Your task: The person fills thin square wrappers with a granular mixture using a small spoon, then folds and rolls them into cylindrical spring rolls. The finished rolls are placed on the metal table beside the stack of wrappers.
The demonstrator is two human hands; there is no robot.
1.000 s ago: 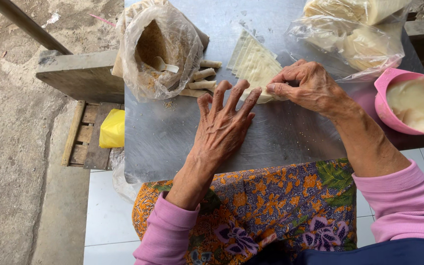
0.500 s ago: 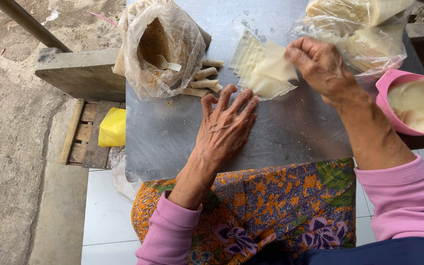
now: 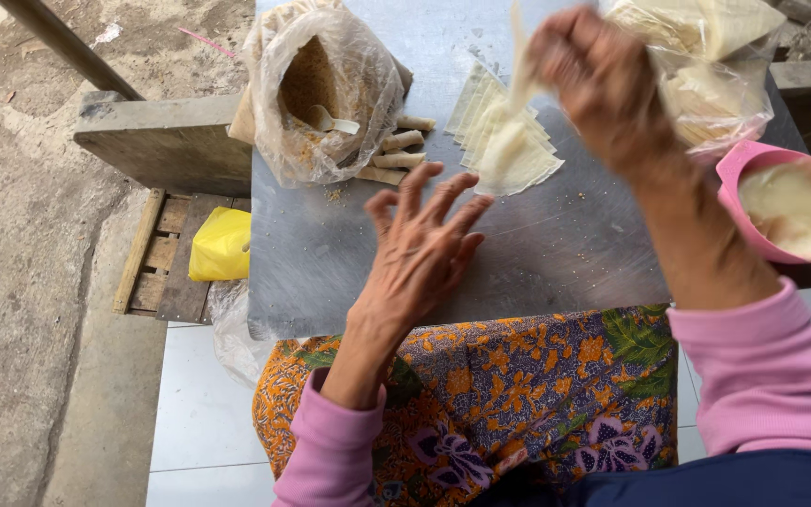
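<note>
Right hand [image 3: 603, 80] lifted wrapper [image 3: 523, 75], filling bag [image 3: 321, 89] beside stack [image 3: 509, 141]

metal tray [image 3: 556, 253] | wrapper stack [image 3: 509, 141] | filling bag [image 3: 316, 89] | rolled rolls [image 3: 404, 143]

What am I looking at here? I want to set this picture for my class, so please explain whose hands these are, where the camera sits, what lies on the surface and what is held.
The camera is worn on a person's head and looks down at their own two bare hands over a grey metal tabletop. The left hand hovers open, fingers spread, above the table. The right hand, blurred, is raised and pinches a thin pale wrapper sheet. Below it lies a stack of wrapper sheets. A clear plastic bag of brown crumbly filling holds a spoon; rolled pieces lie beside it. At the right are a pink bowl of pale paste and a bag of more wrappers.
</note>
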